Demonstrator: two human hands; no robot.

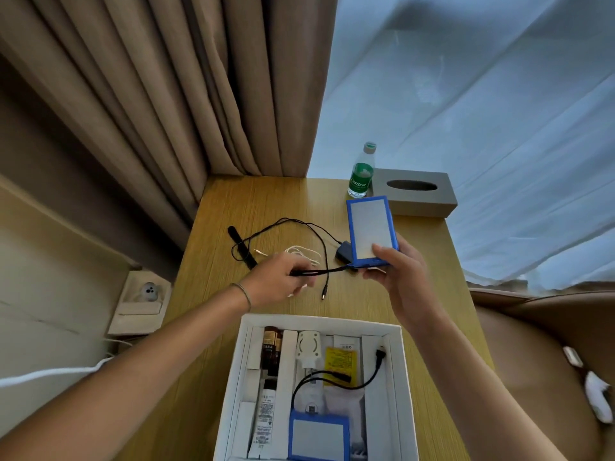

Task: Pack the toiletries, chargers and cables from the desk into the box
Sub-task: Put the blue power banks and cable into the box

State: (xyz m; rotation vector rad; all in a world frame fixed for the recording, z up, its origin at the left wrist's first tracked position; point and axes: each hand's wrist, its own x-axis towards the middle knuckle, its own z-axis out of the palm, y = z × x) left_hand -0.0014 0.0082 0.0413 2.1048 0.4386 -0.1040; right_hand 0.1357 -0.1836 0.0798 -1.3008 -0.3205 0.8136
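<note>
My right hand holds a flat blue battery pack with a white face, raised above the desk. Its black lead runs left into my left hand, whose fingers are closed on it; a plug end dangles below. The white box stands at the desk's near edge. Inside lie a second blue pack, a brown bottle, a white tube, a white charger, a yellow packet and a black cable. On the desk remain a black cable, a white cable and a dark adapter.
A green-labelled water bottle and a grey tissue box stand at the desk's far right corner. Brown curtains hang behind, a sheer white one to the right. A wall socket is left of the wooden desk; a brown chair is on the right.
</note>
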